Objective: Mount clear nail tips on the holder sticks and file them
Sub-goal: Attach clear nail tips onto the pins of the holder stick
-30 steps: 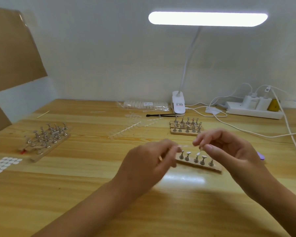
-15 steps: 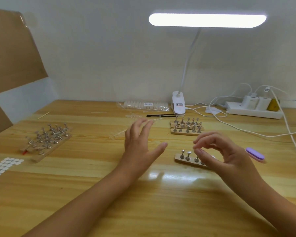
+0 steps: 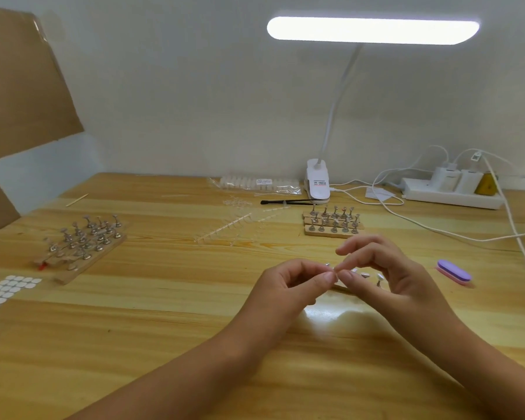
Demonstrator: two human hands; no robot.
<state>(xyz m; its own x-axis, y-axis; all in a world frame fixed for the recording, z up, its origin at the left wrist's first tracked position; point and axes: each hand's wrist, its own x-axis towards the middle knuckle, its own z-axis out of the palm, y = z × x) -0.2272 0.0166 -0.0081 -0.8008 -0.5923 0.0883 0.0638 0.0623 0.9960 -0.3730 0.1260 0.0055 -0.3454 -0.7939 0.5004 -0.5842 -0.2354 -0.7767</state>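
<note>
L hand [image 3: 288,283], R hand [image 3: 388,275] fingertip-to-fingertip, curled.

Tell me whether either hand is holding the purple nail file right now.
No: the purple file lies flat on the table, apart from the right hand and off to its right.

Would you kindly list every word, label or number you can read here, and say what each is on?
Nothing is legible.
Lamp clamp: printed label, too blurred to read.
Bag of nail tips: white label, too small to read.
Cable tag: dark code-like mark, unreadable.
</note>
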